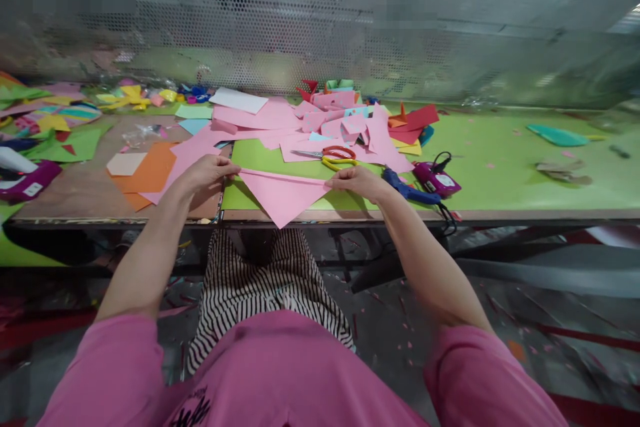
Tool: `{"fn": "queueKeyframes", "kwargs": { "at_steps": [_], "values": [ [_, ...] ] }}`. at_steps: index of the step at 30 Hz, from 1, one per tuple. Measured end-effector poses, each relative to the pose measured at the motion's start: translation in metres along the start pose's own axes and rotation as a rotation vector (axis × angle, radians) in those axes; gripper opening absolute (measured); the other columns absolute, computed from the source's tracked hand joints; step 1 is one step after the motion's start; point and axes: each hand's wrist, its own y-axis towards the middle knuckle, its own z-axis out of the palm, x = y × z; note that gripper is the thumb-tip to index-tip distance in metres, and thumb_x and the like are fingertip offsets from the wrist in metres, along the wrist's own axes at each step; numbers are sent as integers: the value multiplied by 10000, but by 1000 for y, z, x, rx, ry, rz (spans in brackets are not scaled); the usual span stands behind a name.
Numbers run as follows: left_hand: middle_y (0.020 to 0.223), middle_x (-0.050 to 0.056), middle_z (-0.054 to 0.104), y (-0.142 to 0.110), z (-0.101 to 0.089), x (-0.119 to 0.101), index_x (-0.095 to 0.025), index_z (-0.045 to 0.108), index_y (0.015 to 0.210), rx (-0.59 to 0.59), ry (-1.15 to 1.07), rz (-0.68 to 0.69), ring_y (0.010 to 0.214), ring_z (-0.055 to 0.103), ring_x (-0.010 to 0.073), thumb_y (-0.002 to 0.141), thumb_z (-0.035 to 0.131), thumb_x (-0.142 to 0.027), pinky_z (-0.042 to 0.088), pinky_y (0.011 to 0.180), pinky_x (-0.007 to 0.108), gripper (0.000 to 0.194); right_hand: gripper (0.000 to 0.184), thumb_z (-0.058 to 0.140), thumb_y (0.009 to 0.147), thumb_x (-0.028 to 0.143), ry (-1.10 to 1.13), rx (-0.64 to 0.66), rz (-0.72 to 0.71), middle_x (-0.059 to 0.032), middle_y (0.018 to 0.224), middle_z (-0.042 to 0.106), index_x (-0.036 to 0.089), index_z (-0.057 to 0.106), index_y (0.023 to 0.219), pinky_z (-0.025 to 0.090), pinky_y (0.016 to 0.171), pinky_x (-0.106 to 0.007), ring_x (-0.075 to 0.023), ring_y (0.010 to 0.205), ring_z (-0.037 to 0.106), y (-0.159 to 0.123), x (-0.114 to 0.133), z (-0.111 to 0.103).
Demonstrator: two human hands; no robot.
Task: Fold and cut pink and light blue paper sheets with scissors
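A pink sheet of paper [281, 199] is stretched between my hands, its top edge folded over in a narrow strip and its pointed corner hanging toward me past the table edge. My left hand [213, 172] pinches the left end of the fold. At the other end, the fingers of my right hand [354, 181] are closed on the paper. Just beyond the sheet lie scissors [336, 156] with red and yellow handles. A blue glue gun [411, 191] rests to the right of my right hand.
Pink paper scraps [270, 115] pile up at the back. Orange paper [147, 170] lies on the left, and a purple box [437, 179] with a cord stands on the right. Farther right are a teal leaf-shaped piece [557, 135] and the green tabletop [500, 180]. A perforated metal panel [300, 27] rises behind.
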Motion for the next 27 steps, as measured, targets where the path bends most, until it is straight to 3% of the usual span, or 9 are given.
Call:
{"fn": "queueKeyframes", "kwargs": {
  "at_steps": [3, 6, 8, 10, 12, 16, 20, 24, 27],
  "values": [
    [895, 88, 696, 0, 0, -7, -209, 673, 835, -118, 98, 55, 852, 621, 215, 800, 706, -441, 492, 734, 335, 237, 293, 771, 709, 491, -17, -15, 0, 14, 622, 580, 203, 730, 676, 296, 595, -299, -119, 606, 457, 0, 2, 0],
    [1106, 102, 724, 3, 11, -25, -205, 712, 967, -214, 387, 199, 971, 629, 239, 872, 592, -455, 490, 781, 339, 293, 281, 766, 727, 476, -18, -18, -17, 25, 618, 563, 202, 720, 687, 292, 597, -295, -111, 600, 442, 1, 6, 5],
    [1136, 103, 732, 6, 24, -40, -187, 739, 959, -42, 560, 266, 980, 640, 238, 875, 571, -467, 481, 810, 338, 337, 295, 765, 736, 490, -28, -10, -68, 26, 627, 560, 202, 715, 697, 290, 597, -293, -108, 605, 432, 1, 10, 9],
    [1010, 76, 757, 8, 35, -53, -197, 758, 921, 159, 696, 246, 909, 642, 225, 837, 617, -503, 460, 792, 326, 347, 305, 760, 747, 501, -25, -6, -139, 18, 656, 585, 202, 713, 709, 313, 607, -290, -111, 629, 452, 1, 15, 11],
    [889, 46, 753, 8, 42, -63, -203, 761, 870, 255, 762, 215, 823, 627, 203, 812, 638, -498, 426, 714, 300, 324, 310, 745, 767, 507, -39, -17, -189, 6, 680, 613, 202, 713, 722, 346, 620, -290, -120, 653, 488, -1, 20, 11],
    [818, 30, 734, 2, 47, -71, -191, 749, 824, 279, 817, 258, 752, 591, 175, 832, 610, -461, 352, 634, 279, 303, 339, 678, 851, 529, -246, -69, -278, -39, 808, 712, 202, 766, 863, 410, 669, -305, -162, 738, 592, -10, 38, 10],
    [862, 31, 747, -7, 57, -76, -185, 755, 882, 296, 866, 338, 778, 600, 168, 896, 575, -445, 357, 674, 277, 316, 320, 645, 925, 452, -500, -185, -468, -83, 1047, 777, 205, 777, 1080, 444, 821, -352, -225, 950, 669, -22, 64, 27],
    [972, 35, 767, -14, 70, -80, -192, 765, 987, 309, 919, 443, 869, 628, 178, 938, 568, -405, 363, 723, 275, 294, 227, 598, 963, 300, -625, -142, -481, -64, 884, 778, 190, 781, 884, 382, 757, -333, -197, 821, 643, -27, 84, 47],
    [980, 41, 768, -21, 73, -83, -184, 763, 979, 279, 948, 455, 907, 638, 184, 955, 570, -362, 361, 733, 272, 264, 251, 595, 958, 306, -585, -99, -465, -46, 774, 731, 171, 756, 821, 319, 659, -301, -151, 688, 569, -27, 87, 49]
  ]
}}
